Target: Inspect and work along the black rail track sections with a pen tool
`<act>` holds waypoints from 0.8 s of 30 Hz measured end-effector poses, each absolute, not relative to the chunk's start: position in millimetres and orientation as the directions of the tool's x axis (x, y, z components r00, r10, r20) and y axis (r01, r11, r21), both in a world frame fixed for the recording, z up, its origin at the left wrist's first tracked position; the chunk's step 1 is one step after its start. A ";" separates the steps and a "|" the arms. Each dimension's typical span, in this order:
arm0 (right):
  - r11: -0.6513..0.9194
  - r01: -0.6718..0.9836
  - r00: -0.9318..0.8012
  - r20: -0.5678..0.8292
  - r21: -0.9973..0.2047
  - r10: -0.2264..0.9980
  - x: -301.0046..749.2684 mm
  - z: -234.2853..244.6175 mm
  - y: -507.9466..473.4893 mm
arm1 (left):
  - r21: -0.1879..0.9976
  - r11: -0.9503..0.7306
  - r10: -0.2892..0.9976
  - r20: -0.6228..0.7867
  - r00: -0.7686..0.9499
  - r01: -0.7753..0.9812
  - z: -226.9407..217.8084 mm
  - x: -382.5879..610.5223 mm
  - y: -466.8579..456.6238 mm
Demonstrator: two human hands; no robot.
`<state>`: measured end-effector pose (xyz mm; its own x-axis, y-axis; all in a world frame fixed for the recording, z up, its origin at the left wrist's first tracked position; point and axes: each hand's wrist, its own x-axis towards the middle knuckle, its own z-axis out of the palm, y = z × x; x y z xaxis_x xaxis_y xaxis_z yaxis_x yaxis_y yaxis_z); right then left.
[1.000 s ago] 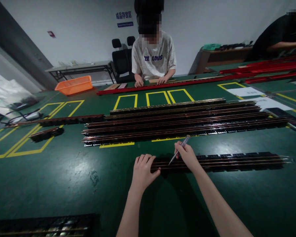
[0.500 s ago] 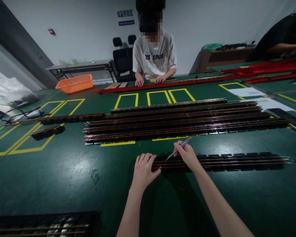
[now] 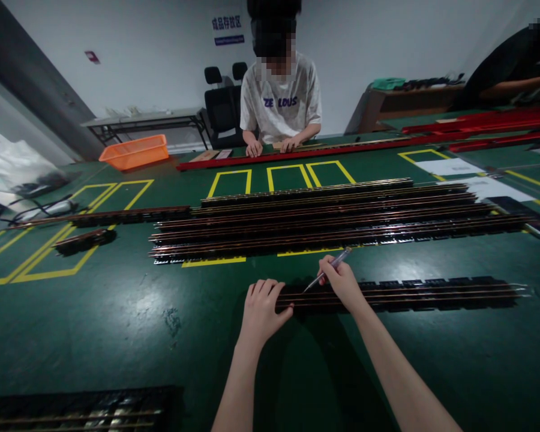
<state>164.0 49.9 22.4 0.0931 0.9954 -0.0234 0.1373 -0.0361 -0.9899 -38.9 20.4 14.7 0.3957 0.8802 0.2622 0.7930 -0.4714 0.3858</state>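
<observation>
The fingers [image 3: 334, 277] of your right hand [image 3: 341, 287] are pinching a slim pen-like tool [image 3: 342, 256], its tip touching the dark rail strip [image 3: 432, 292] near its left end. The fingers [image 3: 263, 289] of your left hand [image 3: 261, 311] are clasping that left end, pressing it to the green table [image 3: 130, 312].

The strip is lying flat, straight in front of you. Beyond it one stack of longer strips [image 3: 333, 219] is lying across yellow floor-style markings, with three small yellow boxes [image 3: 288, 178] further beyond. Across the table from the strip, one person in a white T-shirt [image 3: 281, 102] is handling a red strip [image 3: 297, 155], with two black chairs [image 3: 222, 105] behind. Far left of the strip one orange basket [image 3: 135, 151] is sitting; far right, a second person's arm [image 3: 517, 81] is showing.
</observation>
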 end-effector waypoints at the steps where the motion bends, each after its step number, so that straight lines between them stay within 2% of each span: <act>1: -0.032 0.139 0.076 -0.021 -0.990 0.997 162.9 24.1 49.2 | 0.385 -0.471 0.880 0.262 0.395 0.794 14.9 -38.8 20.4; 4: -0.013 0.148 0.055 -0.005 -0.989 0.998 160.6 26.4 48.2 | 0.378 -0.468 0.882 0.262 0.392 0.799 15.6 -38.5 20.4; 12: -0.023 0.162 0.134 -0.002 -0.986 0.991 163.9 22.7 49.6 | 0.382 -0.468 0.882 0.259 0.393 0.797 14.1 -40.0 20.1; 18: -0.028 0.102 0.181 -0.009 -0.994 0.983 163.7 23.0 49.7 | 0.380 -0.462 0.885 0.261 0.386 0.801 14.4 -39.3 19.5; 24: -0.005 0.126 0.125 0.011 -0.992 0.992 163.9 22.4 49.7 | 0.371 -0.467 0.880 0.282 0.382 0.802 14.6 -38.6 19.8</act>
